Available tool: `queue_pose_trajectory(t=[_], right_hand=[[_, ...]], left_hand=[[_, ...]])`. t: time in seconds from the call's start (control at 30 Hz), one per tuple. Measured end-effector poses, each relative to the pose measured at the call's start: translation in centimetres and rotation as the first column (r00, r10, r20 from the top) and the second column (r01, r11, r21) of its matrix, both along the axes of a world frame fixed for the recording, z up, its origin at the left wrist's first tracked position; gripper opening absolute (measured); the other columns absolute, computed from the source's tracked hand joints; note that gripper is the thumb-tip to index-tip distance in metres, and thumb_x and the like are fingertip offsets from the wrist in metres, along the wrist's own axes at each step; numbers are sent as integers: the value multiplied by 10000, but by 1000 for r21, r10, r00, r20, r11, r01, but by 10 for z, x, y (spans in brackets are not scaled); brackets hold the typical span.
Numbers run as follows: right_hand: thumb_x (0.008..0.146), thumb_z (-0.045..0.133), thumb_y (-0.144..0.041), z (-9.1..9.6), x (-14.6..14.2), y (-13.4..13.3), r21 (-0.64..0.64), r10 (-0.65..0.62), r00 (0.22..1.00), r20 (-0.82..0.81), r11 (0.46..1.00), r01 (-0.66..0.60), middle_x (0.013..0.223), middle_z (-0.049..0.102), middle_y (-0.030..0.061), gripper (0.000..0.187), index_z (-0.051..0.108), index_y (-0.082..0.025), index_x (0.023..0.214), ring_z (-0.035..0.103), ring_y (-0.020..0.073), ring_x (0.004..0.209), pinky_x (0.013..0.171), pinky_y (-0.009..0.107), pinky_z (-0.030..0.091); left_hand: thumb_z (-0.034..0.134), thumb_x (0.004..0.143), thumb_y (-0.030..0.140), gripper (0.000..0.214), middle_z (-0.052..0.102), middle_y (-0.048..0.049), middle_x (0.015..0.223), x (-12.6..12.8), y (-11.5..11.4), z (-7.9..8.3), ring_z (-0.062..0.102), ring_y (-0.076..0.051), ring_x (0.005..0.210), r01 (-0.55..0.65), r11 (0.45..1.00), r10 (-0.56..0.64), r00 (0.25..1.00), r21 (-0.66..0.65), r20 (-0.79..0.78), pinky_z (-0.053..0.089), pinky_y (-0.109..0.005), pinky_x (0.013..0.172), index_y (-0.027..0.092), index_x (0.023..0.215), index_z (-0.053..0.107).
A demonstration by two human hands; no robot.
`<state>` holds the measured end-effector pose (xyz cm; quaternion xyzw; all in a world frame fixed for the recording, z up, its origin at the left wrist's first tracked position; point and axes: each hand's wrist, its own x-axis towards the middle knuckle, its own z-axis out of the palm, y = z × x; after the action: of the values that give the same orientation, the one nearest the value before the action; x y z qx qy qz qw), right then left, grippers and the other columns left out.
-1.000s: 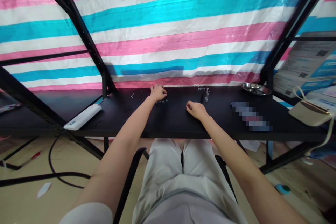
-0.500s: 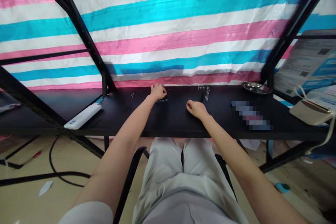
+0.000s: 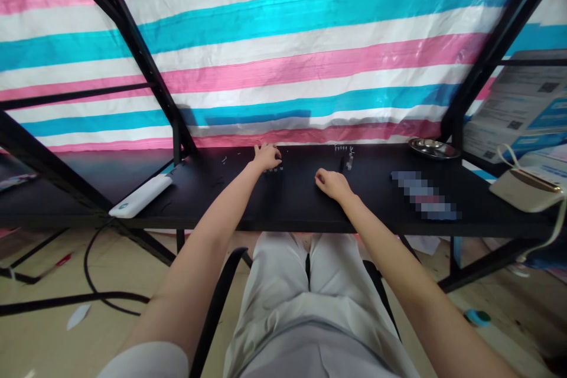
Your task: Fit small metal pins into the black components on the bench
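Observation:
My left hand [image 3: 267, 156] is over the far part of the black table [image 3: 292, 207], its fingers apart and bent down toward the tabletop. Close beside its wrist side is a short row of small clear pieces [image 3: 275, 169], partly covered by the hand. My right hand [image 3: 332, 183] rests nearer the front edge with its fingers curled closed; whatever they hold, if anything, is hidden. Beyond it are a small dark stick-like item [image 3: 342, 163], a small clear piece [image 3: 349, 161] and a row of tiny whitish pieces [image 3: 344, 148], all too small to name.
A white oblong device [image 3: 140, 196] lies at left, near a black frame post. At right are a shiny metal dish [image 3: 434, 149], a blurred-out flat item [image 3: 425, 195] and a beige bag [image 3: 525, 188]. Tiny white bits [image 3: 224, 160] lie at back left. A striped sheet hangs behind.

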<state>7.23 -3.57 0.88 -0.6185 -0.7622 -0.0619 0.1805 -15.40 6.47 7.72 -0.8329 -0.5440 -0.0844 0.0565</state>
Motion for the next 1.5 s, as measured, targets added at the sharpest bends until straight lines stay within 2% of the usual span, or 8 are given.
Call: queue_pose_trajectory(t=[0.2, 0.33, 0.47, 0.6, 0.83, 1.13, 1.33, 1.5], right_hand=[[867, 437, -311, 0, 1, 1, -18, -47, 998, -38, 999, 47, 852, 686, 40, 208, 591, -225, 979, 616, 168, 746, 613, 240, 353], [857, 439, -349, 0, 10, 4, -83, -202, 974, -100, 977, 194, 856, 680, 62, 244, 624, -227, 961, 623, 195, 787, 661, 264, 393], [827, 451, -327, 1, 32, 5, -178, -476, 847, -235, 878, 444, 920, 668, 105, 253, 654, -207, 917, 624, 236, 848, 700, 311, 425], [792, 475, -274, 1, 50, 5, -245, -616, 739, -273, 788, 565, 1006, 646, 154, 262, 635, -152, 960, 598, 284, 954, 758, 361, 434], [788, 521, -346, -6, 55, 16, -179, -621, 728, -292, 783, 596, 1112, 596, 174, 371, 566, -111, 1072, 521, 309, 1076, 870, 429, 388], [817, 475, -350, -10, 56, 26, -157, -593, 762, -260, 805, 573, 1138, 565, 218, 406, 535, -71, 1106, 501, 315, 1086, 870, 431, 363], [828, 471, -341, -10, 57, 29, -150, -592, 771, -237, 806, 573, 1129, 574, 210, 385, 532, -76, 1101, 515, 313, 1069, 859, 426, 369], [820, 479, -337, -10, 59, 32, -160, -604, 750, -269, 796, 584, 1105, 591, 197, 364, 544, -89, 1079, 527, 302, 1051, 856, 426, 373]], left_hand=[[571, 781, 327, 437, 478, -98, 1304, 5, -7, 7, 342, -307, 1222, 40, 994, -44, 998, 97, 35, 193, -571, 1014, 241, 1209, 540], [515, 819, 289, 441, 462, -98, 1324, 24, -25, 18, 343, -283, 1213, 164, 968, -181, 981, 190, 72, 197, -518, 1010, 216, 1253, 494], [489, 837, 278, 446, 456, -97, 1326, 55, -50, 22, 345, -274, 1206, 296, 928, -315, 947, 226, 55, 190, -494, 1007, 214, 1278, 473], [469, 847, 272, 460, 448, -92, 1331, 88, -63, 5, 340, -273, 1211, 396, 895, -411, 911, 203, 36, 208, -489, 1005, 236, 1305, 446], [461, 846, 231, 588, 407, -99, 1363, 136, -53, -38, 366, -286, 1193, 367, 929, -369, 927, 41, 69, 287, -539, 969, 282, 1403, 280], [408, 870, 190, 544, 416, -106, 1351, 174, -43, -60, 392, -292, 1186, 300, 953, -302, 948, 37, 101, 301, -537, 955, 280, 1395, 299], [407, 890, 194, 274, 586, -102, 1090, 173, -48, -62, 490, -238, 1030, 304, 927, -332, 938, 218, 103, 310, -437, 917, 190, 1102, 581], [422, 900, 245, 232, 623, -79, 1028, 143, -50, -60, 514, -210, 977, 336, 898, -381, 917, 284, 120, 291, -400, 900, 186, 1019, 612]])
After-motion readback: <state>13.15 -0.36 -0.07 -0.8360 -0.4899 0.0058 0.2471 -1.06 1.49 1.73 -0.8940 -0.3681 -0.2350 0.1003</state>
